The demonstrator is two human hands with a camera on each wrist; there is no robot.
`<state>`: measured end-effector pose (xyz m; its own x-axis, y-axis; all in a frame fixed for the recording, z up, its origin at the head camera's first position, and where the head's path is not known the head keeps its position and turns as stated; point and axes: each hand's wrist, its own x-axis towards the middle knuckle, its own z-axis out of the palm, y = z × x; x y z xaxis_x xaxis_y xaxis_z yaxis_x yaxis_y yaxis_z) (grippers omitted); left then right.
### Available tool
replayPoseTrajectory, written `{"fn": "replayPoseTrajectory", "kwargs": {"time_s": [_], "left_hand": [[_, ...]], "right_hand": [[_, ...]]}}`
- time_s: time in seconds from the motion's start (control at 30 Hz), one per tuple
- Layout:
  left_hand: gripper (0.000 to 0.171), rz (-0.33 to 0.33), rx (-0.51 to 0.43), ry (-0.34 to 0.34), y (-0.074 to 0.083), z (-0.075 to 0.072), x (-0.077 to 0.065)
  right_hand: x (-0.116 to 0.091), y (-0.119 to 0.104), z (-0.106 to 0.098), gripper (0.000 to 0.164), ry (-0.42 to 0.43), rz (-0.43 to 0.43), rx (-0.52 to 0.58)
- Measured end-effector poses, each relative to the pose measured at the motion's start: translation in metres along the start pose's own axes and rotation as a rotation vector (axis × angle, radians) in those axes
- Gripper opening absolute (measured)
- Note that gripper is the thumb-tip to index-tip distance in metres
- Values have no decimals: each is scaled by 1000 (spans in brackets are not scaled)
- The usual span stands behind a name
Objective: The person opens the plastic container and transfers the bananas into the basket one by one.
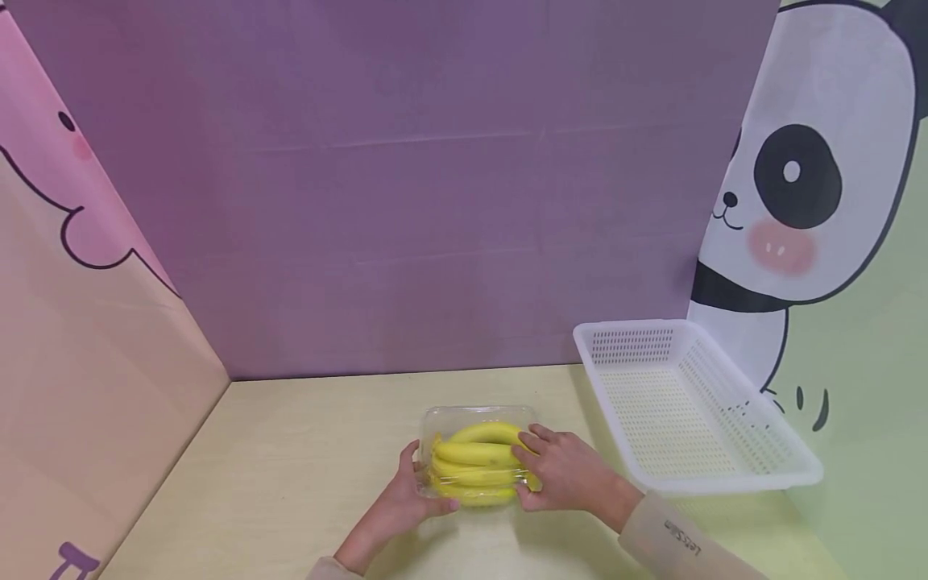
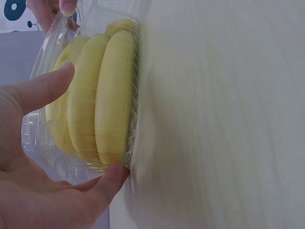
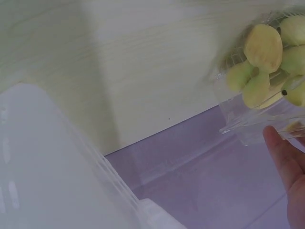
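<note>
A clear plastic clamshell box [image 1: 444,420] holding several yellow bananas [image 1: 478,455] sits on the table near the front middle. My left hand [image 1: 408,493] grips the box at its left side; the left wrist view shows the thumb over the top and fingertips at the lower edge. From the right, my right hand [image 1: 573,474] holds the box, fingers spread over the lid and thumb at the front corner. In the right wrist view, banana ends [image 3: 264,47] show through the clear side, and a fingertip [image 3: 270,136] is at the lid's edge.
To the right stands a white perforated plastic basket [image 1: 616,419], close to the panda-printed side wall [image 1: 855,338]. A purple panel [image 1: 435,242] closes off the back of the wooden table [image 1: 304,451], and a peach wall [image 1: 94,362] stands on the left.
</note>
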<state>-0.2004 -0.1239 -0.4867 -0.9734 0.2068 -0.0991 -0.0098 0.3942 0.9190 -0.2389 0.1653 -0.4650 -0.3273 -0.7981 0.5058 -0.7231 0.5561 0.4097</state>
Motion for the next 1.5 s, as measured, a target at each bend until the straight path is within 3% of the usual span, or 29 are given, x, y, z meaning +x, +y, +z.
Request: {"fn": "replayPoseTrajectory", "kwargs": {"time_s": [0.83, 1.13, 1.5], "left_hand": [[119, -19, -15, 24, 0, -2, -1], [116, 21, -68, -17, -2, -6, -1], [118, 43, -38, -11, -1, -6, 2]], "right_hand": [[4, 5, -5, 39, -20, 65, 87], [4, 5, -8, 44, -41, 120, 131], [3, 5, -6, 46, -30, 210, 227]]}}
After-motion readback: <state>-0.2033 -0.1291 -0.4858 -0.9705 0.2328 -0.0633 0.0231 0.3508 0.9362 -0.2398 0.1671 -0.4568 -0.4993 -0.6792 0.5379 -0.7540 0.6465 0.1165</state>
